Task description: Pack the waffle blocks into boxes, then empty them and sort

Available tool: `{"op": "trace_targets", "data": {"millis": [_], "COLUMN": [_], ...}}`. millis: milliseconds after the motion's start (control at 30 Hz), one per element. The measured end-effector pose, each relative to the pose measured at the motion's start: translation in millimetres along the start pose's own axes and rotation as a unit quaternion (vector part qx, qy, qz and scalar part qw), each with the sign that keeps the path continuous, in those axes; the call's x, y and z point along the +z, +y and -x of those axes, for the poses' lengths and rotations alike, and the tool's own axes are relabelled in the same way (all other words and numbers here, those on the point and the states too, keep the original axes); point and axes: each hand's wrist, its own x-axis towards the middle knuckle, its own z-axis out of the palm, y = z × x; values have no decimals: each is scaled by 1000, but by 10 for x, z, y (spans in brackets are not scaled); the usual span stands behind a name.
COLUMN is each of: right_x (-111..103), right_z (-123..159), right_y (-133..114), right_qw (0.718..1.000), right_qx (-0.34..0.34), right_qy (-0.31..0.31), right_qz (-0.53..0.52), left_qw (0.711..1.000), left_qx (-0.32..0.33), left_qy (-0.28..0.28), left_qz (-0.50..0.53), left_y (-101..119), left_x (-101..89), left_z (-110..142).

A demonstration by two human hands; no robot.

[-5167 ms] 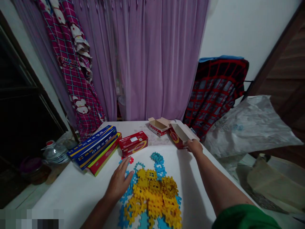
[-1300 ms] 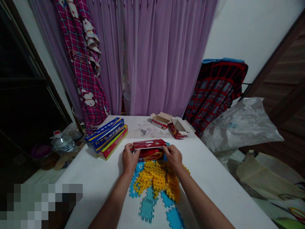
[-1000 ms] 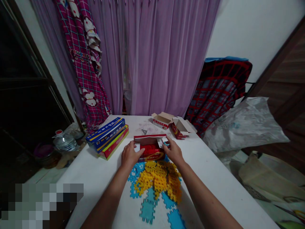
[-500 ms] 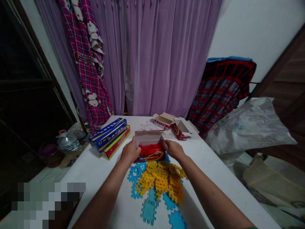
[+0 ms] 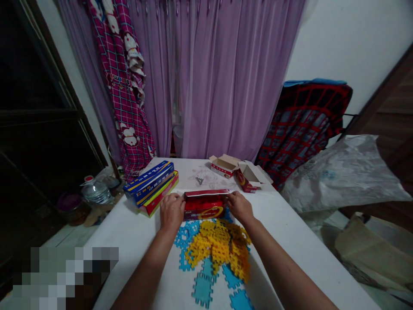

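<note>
Left hand [image 5: 172,212] is gripping the left end of the red box [image 5: 204,212], right hand [image 5: 239,206] is pinching the lid [image 5: 206,193] at its right corner. Box is sitting mid-table between them, lid standing partly open, red pieces [image 5: 206,202] showing inside. Yellow pieces [image 5: 216,247] are lying heaped just in front, blue pieces [image 5: 202,289] spreading under and around. Two open cartons [image 5: 221,171] are sitting farther back right, blue box [image 5: 150,184] resting on the table's [image 5: 129,254] left side
</note>
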Motion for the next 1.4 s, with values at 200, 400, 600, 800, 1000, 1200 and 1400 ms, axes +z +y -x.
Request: {"op": "trace_targets", "data": {"millis": [200,400,600,800,1000,1200,1400], "right_x": [-119,-195,-189,-174,-150,-153,-136], "right_z": [-154,-280,-422,-541,-557,-636,-537], "right_y": [-37,-115,-195,-211,-247,-267,-210], "right_qw": [996,989,985,981,977,973,992], "right_qx": [-47,-67,-58,-60,-70,-76,-42], "right_qy": [-69,-120,-149,-174,-185,-206,-109], "right_qz": [44,55,67,64,79,70,37], "left_qw": [998,993,979,971,959,949,972], "left_qx": [25,-6,-33,-14,8,12,-16], "left_qy": [-30,-99,-192,-233,-270,-299,-224], "left_qz": [-39,-69,-62,-57,-80,-101,-72], "left_y": [2,74,113,89,165,204,201], "left_x": [-24,-58,-51,-82,-191,-224,-272], "left_z": [-59,-147,-378,-545,-547,-627,-547]}}
